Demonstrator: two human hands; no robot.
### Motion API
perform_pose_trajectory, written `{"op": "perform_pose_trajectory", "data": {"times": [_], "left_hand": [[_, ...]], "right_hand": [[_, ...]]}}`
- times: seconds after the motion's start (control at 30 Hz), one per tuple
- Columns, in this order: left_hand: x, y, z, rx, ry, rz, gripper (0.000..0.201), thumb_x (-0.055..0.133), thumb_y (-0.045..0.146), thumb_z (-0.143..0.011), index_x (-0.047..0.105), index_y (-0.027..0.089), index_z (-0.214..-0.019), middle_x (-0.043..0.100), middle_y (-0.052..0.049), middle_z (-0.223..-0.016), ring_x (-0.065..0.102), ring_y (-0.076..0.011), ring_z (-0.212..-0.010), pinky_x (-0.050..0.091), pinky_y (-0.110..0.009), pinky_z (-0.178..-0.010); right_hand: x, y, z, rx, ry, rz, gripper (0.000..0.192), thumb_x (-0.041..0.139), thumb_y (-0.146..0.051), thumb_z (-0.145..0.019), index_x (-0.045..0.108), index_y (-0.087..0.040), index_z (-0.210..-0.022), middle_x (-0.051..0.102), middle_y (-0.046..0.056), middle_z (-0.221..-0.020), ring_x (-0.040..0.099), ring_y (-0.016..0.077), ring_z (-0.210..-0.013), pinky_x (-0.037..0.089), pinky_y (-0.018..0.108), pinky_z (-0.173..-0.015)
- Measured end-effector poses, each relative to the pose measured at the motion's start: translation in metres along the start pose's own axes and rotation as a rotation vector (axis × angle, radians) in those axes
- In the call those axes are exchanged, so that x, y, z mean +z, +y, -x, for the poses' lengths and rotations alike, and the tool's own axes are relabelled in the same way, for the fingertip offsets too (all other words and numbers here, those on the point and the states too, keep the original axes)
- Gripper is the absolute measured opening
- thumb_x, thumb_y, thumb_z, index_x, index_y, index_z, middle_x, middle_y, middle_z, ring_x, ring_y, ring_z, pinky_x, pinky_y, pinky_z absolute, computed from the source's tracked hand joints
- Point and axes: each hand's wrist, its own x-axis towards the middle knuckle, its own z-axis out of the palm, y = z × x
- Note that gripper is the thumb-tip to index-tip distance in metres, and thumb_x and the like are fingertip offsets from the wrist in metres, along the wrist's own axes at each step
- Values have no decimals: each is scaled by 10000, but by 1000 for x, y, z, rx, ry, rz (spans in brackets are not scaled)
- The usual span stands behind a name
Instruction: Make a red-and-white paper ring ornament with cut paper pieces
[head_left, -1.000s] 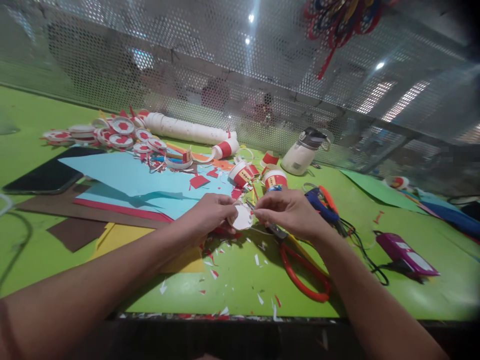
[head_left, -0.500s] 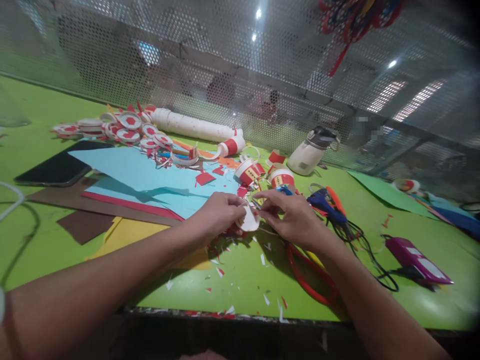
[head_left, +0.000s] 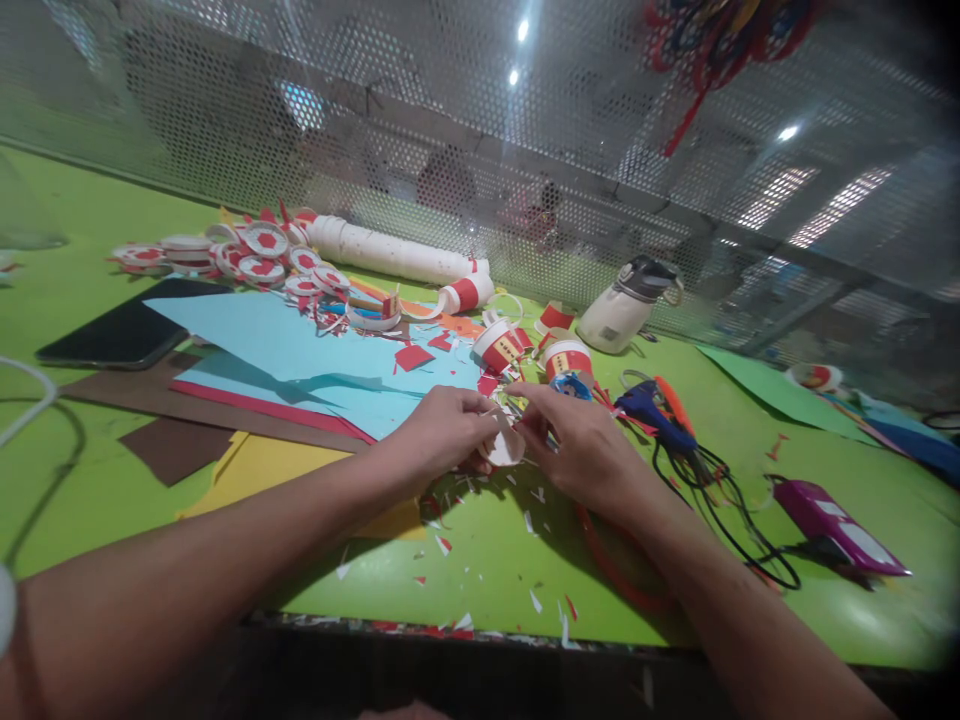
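Between my hands is a small round white paper piece, which looks like a cut-down paper cup base. My left hand pinches its left side between thumb and fingers. At its right edge, the bent fingertips of my right hand are closed on the rim; their exact grip is partly hidden. Red-and-white paper cups lie just beyond, some cut open. Small red and white paper scraps are scattered beneath and in front of my hands.
Blue paper sheets and a dark tablet or phone lie left. Behind them are several red-and-white paper discs and a stack of white cups. Right are a white bottle, a blue-orange tool with a cord and a purple box.
The white paper piece has tilted slightly between my hands, and my right fingers have shifted a little on its edge. The whole view has moved slightly.
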Motion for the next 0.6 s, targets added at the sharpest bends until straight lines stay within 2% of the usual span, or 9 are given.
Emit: {"op": "perform_pose_trajectory", "data": {"times": [0.3, 0.6], "left_hand": [[0, 3, 3, -7, -28, 25, 59, 534, 135, -610, 584, 144, -639, 572, -10, -537, 527, -103, -469, 463, -254, -515], [-1, -1, 1, 23, -18, 11, 100, 510, 118, -598, 594, 135, -650, 556, -4, -506, 523, -104, -443, 464, -250, -491]], "right_hand": [[6, 4, 1, -103, 128, 39, 310, 468, -105, -834, 564, -100, -1129, 678, 102, -827, 617, 184, -724, 471, 306, -634], [5, -1, -1, -55, 126, -3, 314, 505, -105, -806, 585, -69, -1108, 670, 94, -771, 597, 164, -635, 467, 296, -608]]}}
